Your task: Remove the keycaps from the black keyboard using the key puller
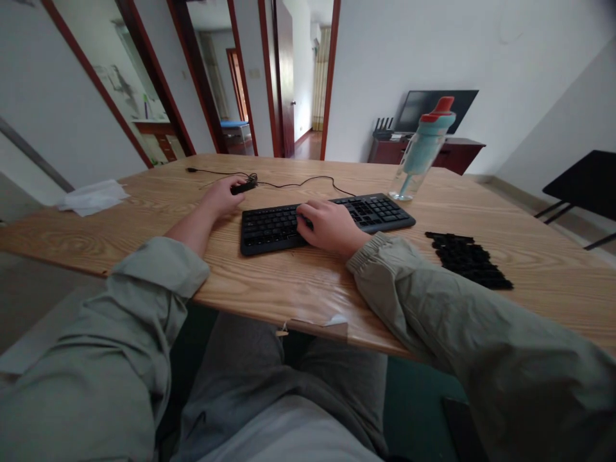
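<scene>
In the head view, a long black plastic keyboard (268,231) lies near the middle of the tabletop's (289,282) front edge. The left hand (222,197) has its fingers clamped on a short black object (245,187); the right hand's (334,226) curl over the keys, grip unclear. A light right palm would likely avoid stray presses.

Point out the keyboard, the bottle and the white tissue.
Keyboard (269,231): head view, on the keys of its left half.
Bottle (423,149): head view, on its upper body, below the red cap.
White tissue (94,197): head view, middle of the crumpled sheet.
</scene>
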Action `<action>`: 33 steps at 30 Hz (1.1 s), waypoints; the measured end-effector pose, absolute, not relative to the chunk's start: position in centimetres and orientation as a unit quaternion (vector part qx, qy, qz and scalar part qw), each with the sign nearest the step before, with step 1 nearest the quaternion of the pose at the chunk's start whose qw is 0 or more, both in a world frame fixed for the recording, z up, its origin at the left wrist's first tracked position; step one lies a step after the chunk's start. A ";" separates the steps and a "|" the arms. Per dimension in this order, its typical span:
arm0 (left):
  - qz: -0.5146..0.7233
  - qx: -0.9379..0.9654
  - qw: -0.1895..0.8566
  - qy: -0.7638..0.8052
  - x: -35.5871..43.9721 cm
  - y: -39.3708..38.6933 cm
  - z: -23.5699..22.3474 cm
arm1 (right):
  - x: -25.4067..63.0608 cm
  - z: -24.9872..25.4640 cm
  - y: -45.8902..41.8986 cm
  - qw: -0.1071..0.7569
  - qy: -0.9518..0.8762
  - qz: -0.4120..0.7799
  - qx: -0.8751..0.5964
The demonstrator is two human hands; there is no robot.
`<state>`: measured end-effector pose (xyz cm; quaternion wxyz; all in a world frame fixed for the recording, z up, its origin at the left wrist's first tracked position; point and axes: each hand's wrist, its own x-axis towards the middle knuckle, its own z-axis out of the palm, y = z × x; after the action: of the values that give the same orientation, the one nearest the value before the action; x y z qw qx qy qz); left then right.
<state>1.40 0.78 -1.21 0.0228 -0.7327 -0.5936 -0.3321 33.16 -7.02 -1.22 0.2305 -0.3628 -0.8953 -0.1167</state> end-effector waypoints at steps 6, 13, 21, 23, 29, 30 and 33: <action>-0.395 -0.678 0.021 -0.620 0.4 0.4 -1.5 | 32.4 -0.9 -7.0 0.245 -0.918 -0.114 -0.290; -0.353 -0.696 0.051 -0.624 1.5 0.6 -1.1 | 33.7 -0.9 -8.2 0.268 -0.912 -0.145 -0.274; -0.374 -0.710 0.002 -0.597 4.1 1.6 -0.8 | 38.6 0.4 -4.7 0.307 -0.776 -0.147 -0.531; -0.386 -0.717 -0.040 -0.579 5.2 1.6 -0.3 | 41.1 0.7 -3.4 0.294 -0.721 -0.109 -0.618; -0.355 -0.759 -0.123 -0.532 6.6 1.4 3.0 | 45.7 0.4 -3.4 0.233 -0.693 0.025 -0.682; -0.336 -0.777 -0.115 -0.520 6.5 1.6 3.6 | 45.7 0.4 -4.0 0.241 -0.689 0.026 -0.683; -0.267 -0.838 -0.077 -0.470 5.4 2.2 4.8 | 45.0 0.5 -5.1 0.257 -0.674 0.010 -0.693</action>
<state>5.36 2.24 4.77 -0.0771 -0.8379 -0.4699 -0.2667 45.03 -5.10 0.53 0.2570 -0.6928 -0.6737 0.0099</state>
